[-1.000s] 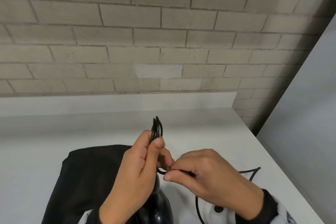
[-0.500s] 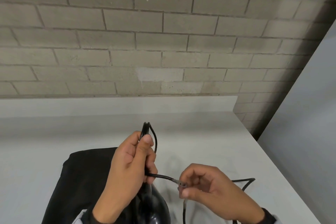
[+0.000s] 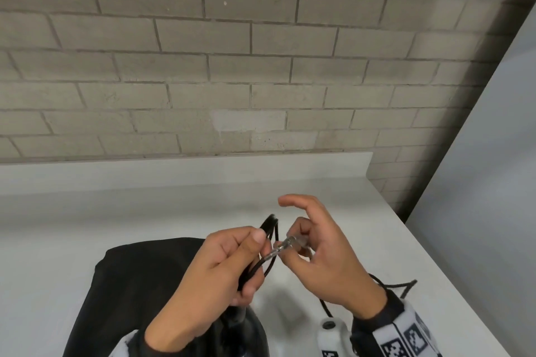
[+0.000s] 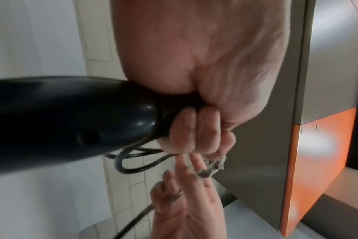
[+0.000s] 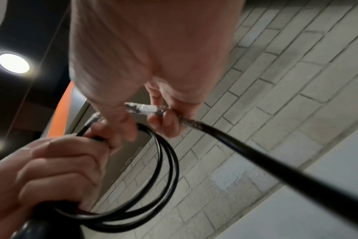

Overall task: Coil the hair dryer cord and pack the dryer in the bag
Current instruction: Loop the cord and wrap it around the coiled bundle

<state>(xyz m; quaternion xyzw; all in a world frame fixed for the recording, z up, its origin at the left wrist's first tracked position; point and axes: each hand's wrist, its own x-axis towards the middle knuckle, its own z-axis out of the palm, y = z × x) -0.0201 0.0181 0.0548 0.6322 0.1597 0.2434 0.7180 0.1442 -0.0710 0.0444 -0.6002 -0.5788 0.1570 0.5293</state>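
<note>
Hands two, cord one

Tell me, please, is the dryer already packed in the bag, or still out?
Out. The left hand grips the dryer with cord loops above the flat black bag.

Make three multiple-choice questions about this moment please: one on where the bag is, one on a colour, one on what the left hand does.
1. Where does the black bag lie?
A. on the white counter, under the left hand
B. hung on the brick wall
C. over the right arm

2. What colour is the hair dryer?
A. white
B. black
C. orange

3. What does the left hand do?
A. rests flat on the counter
B. hangs loose, holding nothing
C. grips the coiled cord by the dryer's end

Answers: 1 A, the head view shows it flat on the counter. 2 B, its glossy body is black. 3 C, the fingers curl round the loops.
</note>
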